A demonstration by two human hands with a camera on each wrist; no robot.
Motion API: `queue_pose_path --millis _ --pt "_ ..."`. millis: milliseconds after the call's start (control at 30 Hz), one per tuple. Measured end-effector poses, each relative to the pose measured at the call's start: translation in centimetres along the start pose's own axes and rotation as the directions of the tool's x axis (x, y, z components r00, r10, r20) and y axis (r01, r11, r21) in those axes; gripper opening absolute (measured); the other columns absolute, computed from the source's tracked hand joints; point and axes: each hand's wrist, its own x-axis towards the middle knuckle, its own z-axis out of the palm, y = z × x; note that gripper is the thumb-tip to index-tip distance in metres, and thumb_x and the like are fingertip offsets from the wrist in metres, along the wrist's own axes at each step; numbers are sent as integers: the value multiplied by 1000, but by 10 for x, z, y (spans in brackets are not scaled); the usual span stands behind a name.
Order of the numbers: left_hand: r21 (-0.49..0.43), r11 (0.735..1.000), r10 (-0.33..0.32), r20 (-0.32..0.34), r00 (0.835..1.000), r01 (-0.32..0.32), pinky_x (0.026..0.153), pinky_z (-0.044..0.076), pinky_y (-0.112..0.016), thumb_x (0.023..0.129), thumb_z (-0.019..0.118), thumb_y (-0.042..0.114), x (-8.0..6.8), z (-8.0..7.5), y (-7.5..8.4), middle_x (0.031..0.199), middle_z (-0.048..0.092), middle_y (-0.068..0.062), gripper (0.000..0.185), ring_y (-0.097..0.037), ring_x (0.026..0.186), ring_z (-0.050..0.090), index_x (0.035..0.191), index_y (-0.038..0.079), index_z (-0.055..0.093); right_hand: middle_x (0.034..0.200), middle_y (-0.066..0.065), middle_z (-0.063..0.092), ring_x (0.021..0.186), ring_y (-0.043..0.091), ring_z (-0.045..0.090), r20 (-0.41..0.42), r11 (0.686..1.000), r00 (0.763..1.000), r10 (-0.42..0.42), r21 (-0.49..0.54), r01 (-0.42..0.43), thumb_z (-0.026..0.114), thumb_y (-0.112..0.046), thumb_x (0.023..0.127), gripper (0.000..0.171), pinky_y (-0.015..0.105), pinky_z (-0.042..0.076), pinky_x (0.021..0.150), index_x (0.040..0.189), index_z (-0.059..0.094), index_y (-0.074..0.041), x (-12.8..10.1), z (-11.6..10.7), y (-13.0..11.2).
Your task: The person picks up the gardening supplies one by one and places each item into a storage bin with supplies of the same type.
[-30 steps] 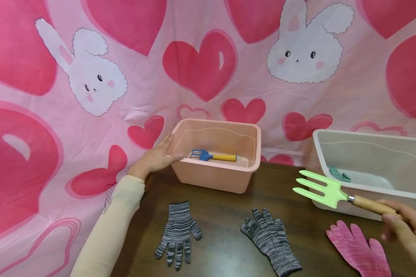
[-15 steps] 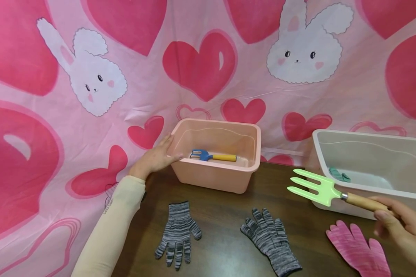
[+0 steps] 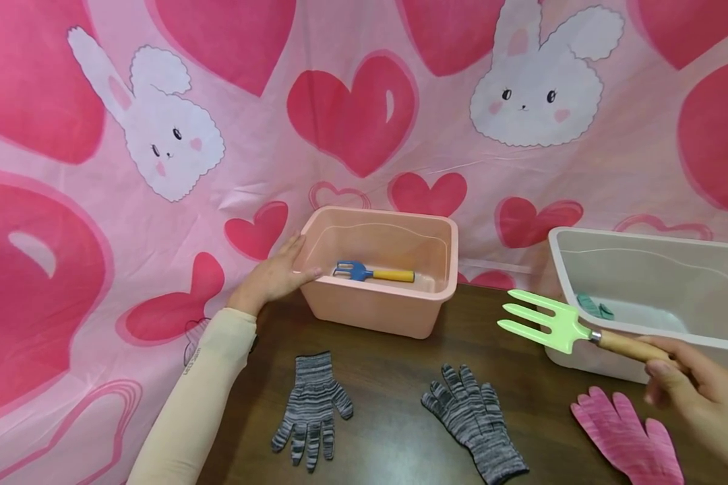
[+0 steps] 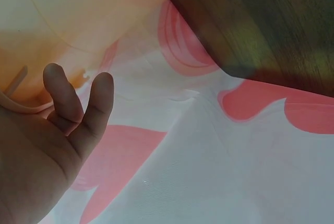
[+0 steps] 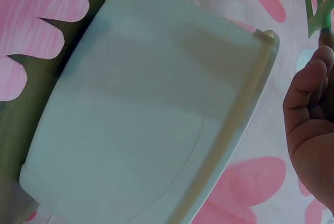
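My right hand grips the wooden handle of a light green garden fork, held in the air with its tines pointing left in front of the white tub. The fork's tines show at the top right of the right wrist view above my fingers. My left hand rests with straight fingers against the left wall of the pink tub. A blue rake with a yellow handle lies inside that tub. In the left wrist view my fingers touch the tub's wall.
Two grey striped gloves lie on the dark wooden table. A pink glove lies under my right hand. A teal item sits in the white tub. A pink heart-and-rabbit cloth hangs behind.
My right hand has carried the green fork a little to the left and slightly up. The left hand has stayed on the pink tub.
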Motion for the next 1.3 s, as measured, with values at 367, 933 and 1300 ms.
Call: queue_pose_path --millis 367,933,1300 --pt "-5 1000 -9 6 1000 9 113 28 -63 89 57 70 -2 -1 2 169 8 -6 104 -34 151 19 164 20 6 63 -4 58 58 4 52 22 997 998 53 -52 -52 55 5 101 27 16 39 52 123 65 -7 12 5 -6" --pt "-6 1000 26 -17 1000 -26 116 25 -57 90 54 72 1 0 1 169 9 -8 103 -31 152 16 164 13 12 61 -1 59 55 8 55 48 999 998 33 4 -34 55 8 100 29 18 43 49 120 66 -10 28 21 -11" --pt "-21 1000 22 -26 999 -22 116 26 -59 90 56 70 0 1 0 169 10 -8 103 -32 151 18 164 14 12 62 0 59 57 11 56 68 995 994 86 -49 -83 57 -3 102 20 20 42 50 121 64 -4 40 35 -17"
